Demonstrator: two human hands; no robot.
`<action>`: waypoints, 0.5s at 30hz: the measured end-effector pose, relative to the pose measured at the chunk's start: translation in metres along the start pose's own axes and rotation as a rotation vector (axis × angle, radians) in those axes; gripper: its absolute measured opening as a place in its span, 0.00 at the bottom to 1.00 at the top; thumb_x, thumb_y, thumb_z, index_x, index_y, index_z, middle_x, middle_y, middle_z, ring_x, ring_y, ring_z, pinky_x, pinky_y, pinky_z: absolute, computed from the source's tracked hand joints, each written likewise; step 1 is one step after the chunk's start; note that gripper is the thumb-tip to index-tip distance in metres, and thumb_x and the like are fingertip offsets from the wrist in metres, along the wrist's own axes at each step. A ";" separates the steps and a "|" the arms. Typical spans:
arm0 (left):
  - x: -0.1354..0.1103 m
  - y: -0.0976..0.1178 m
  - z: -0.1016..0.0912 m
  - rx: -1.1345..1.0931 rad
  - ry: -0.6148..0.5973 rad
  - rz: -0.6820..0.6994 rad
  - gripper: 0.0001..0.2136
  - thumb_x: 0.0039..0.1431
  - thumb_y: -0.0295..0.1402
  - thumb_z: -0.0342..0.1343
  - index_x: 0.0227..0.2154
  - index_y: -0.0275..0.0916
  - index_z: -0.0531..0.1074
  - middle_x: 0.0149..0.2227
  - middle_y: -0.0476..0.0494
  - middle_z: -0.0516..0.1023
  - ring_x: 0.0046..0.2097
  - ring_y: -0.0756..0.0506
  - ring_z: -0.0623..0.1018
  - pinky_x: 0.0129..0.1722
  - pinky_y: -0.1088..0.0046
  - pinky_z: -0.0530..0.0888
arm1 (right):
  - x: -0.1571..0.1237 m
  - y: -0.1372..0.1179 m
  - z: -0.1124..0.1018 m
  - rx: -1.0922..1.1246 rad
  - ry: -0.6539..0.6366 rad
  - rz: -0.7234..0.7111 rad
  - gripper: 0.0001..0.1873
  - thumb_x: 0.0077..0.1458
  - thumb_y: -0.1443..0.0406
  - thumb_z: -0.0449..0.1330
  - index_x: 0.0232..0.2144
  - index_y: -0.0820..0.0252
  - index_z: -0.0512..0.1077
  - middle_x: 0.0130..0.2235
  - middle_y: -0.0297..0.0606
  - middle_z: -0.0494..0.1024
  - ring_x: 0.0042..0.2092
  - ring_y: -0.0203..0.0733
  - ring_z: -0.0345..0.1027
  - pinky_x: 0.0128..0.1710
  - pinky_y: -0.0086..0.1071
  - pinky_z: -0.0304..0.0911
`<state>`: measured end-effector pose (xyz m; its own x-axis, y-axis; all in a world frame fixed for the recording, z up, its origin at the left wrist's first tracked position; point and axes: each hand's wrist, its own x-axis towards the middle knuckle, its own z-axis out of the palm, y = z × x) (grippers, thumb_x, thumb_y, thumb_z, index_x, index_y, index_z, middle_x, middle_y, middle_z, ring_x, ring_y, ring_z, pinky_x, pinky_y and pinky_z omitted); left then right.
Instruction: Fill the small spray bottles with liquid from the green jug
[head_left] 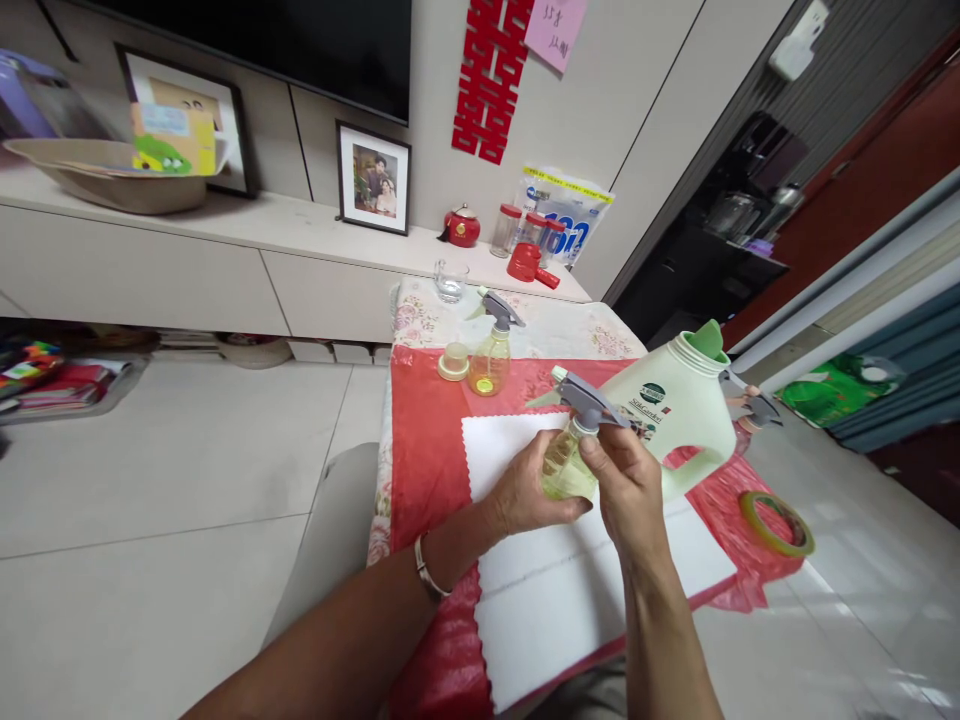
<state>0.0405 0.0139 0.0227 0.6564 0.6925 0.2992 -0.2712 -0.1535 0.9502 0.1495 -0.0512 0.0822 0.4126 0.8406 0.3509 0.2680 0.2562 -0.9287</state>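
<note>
In the middle of the head view, a small clear spray bottle (562, 468) with yellow-green liquid and a grey trigger head stands upright over a white scalloped mat (540, 620). My left hand (517, 492) is wrapped round its body. My right hand (628, 480) is closed at the neck, thumb and fingers on the collar under the trigger head. Right behind it stands a large pale green jug (679, 395) with its mouth uncapped and a green piece in the opening. Another spray bottle (491, 365), holding a little yellow liquid, stands farther back beside a pale cap (454, 362).
A tape roll (802, 543) lies on the red plastic sheet (427, 460) at the right. Partly hidden behind the jug is another spray bottle (759, 412). A glass cup (451, 284) stands at the table's far end, before a low cabinet (330, 295) with framed photos and jars.
</note>
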 end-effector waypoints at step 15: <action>0.000 -0.002 -0.004 -0.176 -0.112 -0.008 0.36 0.43 0.34 0.71 0.56 0.40 0.64 0.52 0.39 0.77 0.53 0.37 0.77 0.54 0.58 0.73 | 0.007 0.002 -0.005 0.073 0.082 0.021 0.30 0.57 0.52 0.68 0.55 0.62 0.70 0.53 0.47 0.71 0.52 0.46 0.70 0.53 0.40 0.69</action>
<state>0.0386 0.0169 0.0207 0.7304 0.6089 0.3092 -0.3782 -0.0163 0.9256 0.1569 -0.0472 0.0837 0.4878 0.8052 0.3372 0.1954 0.2757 -0.9412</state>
